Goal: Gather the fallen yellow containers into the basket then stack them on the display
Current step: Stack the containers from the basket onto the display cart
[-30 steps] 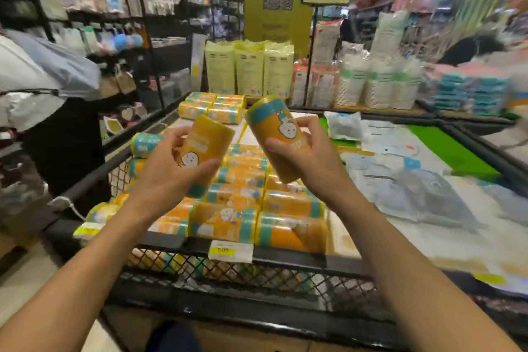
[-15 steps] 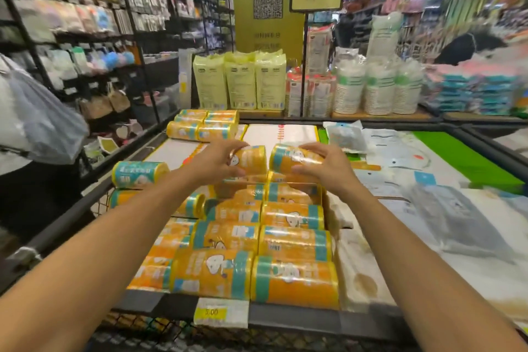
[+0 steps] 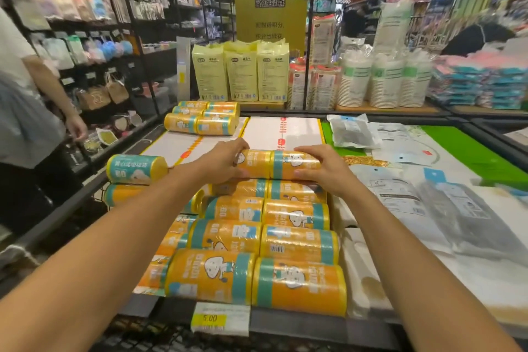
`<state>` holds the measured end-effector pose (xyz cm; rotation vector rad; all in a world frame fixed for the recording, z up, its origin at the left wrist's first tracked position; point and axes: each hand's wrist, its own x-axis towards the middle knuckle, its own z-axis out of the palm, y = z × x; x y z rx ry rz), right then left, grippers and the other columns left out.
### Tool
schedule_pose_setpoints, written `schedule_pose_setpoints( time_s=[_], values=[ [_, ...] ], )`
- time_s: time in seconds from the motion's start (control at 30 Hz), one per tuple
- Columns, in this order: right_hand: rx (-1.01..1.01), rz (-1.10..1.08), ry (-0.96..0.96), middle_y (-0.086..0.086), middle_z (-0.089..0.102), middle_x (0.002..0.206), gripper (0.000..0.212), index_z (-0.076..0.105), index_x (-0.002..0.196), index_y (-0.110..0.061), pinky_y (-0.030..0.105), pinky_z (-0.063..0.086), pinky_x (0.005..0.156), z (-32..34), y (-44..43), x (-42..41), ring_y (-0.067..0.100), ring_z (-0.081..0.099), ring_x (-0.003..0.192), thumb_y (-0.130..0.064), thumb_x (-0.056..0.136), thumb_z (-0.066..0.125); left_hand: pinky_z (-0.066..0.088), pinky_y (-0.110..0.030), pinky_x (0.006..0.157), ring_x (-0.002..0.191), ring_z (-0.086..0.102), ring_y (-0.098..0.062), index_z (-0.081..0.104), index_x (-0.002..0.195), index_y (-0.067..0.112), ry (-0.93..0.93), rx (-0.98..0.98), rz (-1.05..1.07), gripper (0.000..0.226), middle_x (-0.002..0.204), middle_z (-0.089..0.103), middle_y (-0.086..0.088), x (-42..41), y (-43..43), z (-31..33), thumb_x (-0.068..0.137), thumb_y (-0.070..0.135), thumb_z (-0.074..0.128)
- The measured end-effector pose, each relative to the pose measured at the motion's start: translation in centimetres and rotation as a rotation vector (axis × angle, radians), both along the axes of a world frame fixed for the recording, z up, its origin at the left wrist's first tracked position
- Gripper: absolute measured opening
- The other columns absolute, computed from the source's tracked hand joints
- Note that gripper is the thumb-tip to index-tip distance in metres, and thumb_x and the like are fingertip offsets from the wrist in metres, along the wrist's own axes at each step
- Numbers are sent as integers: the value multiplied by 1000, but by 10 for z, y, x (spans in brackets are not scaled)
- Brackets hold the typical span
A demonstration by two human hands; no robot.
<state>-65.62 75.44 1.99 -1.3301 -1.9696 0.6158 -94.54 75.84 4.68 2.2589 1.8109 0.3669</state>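
Two yellow containers lie on their sides, end to end, on top of the far end of the stacked rows on the display. My left hand [image 3: 221,158] grips the left container [image 3: 254,164]; my right hand [image 3: 325,170] grips the right container [image 3: 294,164]. Several more yellow containers [image 3: 297,284] fill the rows in front, nearest me. A teal-labelled container [image 3: 137,169] lies at the left edge, and a small stack of containers [image 3: 204,120] sits farther back. No basket is visible.
White display surface [image 3: 283,131] lies beyond my hands. Flat packaged goods [image 3: 445,208] cover the right side. A price tag [image 3: 220,318] hangs on the front rail. A person [image 3: 25,111] stands at the left by dark shelving. Cup stacks [image 3: 383,80] stand at the back.
My hands brought the two containers from upright in front of me down onto the far end of the stack, laying them flat side by side.
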Motion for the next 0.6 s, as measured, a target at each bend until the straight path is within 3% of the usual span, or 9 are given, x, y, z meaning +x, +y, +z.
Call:
schedule_pose_setpoints(
  time_s=[0.03,0.1,0.17,0.27,0.37,0.47,0.6],
  values=[
    [2,-10,-13,1,57,133,66,64,140,-21,2,37,95,1,-3,-1,6,55,122,-30,80,89,50,-46,102,122,54,-26,48,142,27,12,24,17,66,138,55,-7,-1,-4,1,86,37,82],
    [35,-92,-10,4,49,150,71,58,146,-31,29,37,115,4,-9,-3,20,43,141,-44,81,85,44,-49,110,137,44,-29,42,151,23,77,83,76,80,150,49,-6,-1,-16,5,86,49,79],
    [98,-151,104,-4,52,148,63,57,145,-32,43,40,116,11,-22,-11,18,44,140,-49,88,77,44,-46,108,140,43,-30,38,154,20,-51,135,167,79,156,45,-5,-5,-36,9,91,53,72],
    [123,-117,309,-13,57,137,49,61,138,-29,39,45,108,26,-50,-34,9,50,131,-47,93,71,45,-41,104,134,53,-24,50,149,22,-440,225,286,60,151,53,-1,-22,-78,11,99,55,58],
    [85,2,448,-8,62,136,57,58,140,-27,34,47,103,35,-80,-69,8,55,129,-52,90,69,48,-35,100,122,59,-14,58,143,19,-763,247,303,49,136,62,5,-43,-136,9,103,47,56],
    [-20,116,511,-2,64,135,59,57,142,-25,27,49,95,41,-110,-115,12,59,126,-54,91,68,50,-31,97,115,62,-4,62,137,24,-897,292,322,46,122,67,15,-71,-193,2,101,51,57],
    [-100,267,511,1,63,135,49,57,142,-20,19,46,87,39,-151,-183,14,60,124,-42,100,64,48,-23,92,113,62,2,65,134,26,-958,377,405,43,122,69,14,-110,-261,-4,99,51,59]
  ],
)
